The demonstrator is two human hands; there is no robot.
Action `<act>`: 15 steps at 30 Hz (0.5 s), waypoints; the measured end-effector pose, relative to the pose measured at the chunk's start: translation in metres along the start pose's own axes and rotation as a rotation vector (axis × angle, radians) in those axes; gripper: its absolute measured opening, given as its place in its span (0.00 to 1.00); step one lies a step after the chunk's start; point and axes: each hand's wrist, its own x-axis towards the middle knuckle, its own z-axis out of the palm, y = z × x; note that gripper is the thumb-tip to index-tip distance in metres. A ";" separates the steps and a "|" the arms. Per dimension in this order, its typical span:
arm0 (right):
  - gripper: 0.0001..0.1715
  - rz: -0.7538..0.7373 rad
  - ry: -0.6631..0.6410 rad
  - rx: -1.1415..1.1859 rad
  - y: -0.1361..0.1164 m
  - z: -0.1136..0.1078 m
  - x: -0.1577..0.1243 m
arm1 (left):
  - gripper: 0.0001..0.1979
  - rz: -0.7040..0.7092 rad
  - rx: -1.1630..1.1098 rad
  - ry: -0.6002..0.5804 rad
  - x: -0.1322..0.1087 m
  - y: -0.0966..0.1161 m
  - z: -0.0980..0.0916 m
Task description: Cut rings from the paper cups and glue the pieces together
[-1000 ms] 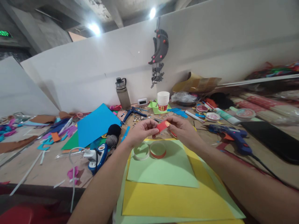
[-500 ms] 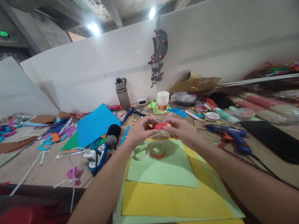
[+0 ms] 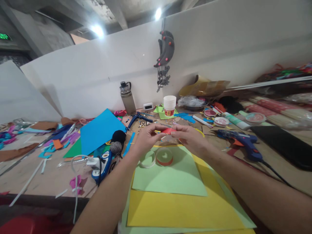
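Observation:
My left hand (image 3: 146, 139) and my right hand (image 3: 188, 136) meet above the table and pinch a small red paper strip (image 3: 168, 130) between their fingertips. Both hands are closed on it, one at each end. Just below them two paper rings lie on a light green sheet (image 3: 170, 177): a white ring (image 3: 148, 159) and a red-and-white ring (image 3: 164, 156). The green sheet rests on a yellow sheet (image 3: 180, 209).
A blue glue gun (image 3: 245, 143) with its cord lies at the right. A blue sheet (image 3: 99, 130), black and grey yarn balls (image 3: 117, 141) and paper scraps crowd the left. A stack of paper cups (image 3: 170, 105), a water bottle (image 3: 127, 98) and tape rolls stand behind.
The red strip, tilted up to the right at first, has been turned flatter and lowered between my fingertips. My hands moved slightly closer together.

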 end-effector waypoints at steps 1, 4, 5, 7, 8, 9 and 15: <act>0.17 0.012 -0.011 0.030 0.000 0.001 0.000 | 0.16 -0.022 -0.016 -0.002 0.000 0.000 0.001; 0.19 0.028 -0.013 0.054 0.005 0.001 0.001 | 0.17 -0.080 -0.096 0.021 -0.001 0.002 0.004; 0.20 0.022 -0.002 0.025 0.007 0.000 0.001 | 0.17 -0.098 -0.128 0.029 -0.001 0.003 0.004; 0.23 0.021 0.012 -0.026 0.013 -0.002 0.002 | 0.18 -0.138 -0.189 0.031 0.000 0.004 0.004; 0.25 0.024 0.011 -0.035 0.015 -0.003 0.003 | 0.19 -0.161 -0.216 0.024 0.000 0.004 0.003; 0.25 0.024 0.010 -0.032 0.016 -0.004 0.003 | 0.20 -0.182 -0.245 0.010 0.001 0.003 0.002; 0.24 0.029 0.030 0.046 0.020 -0.005 0.005 | 0.23 -0.277 -0.416 -0.102 0.003 0.002 -0.001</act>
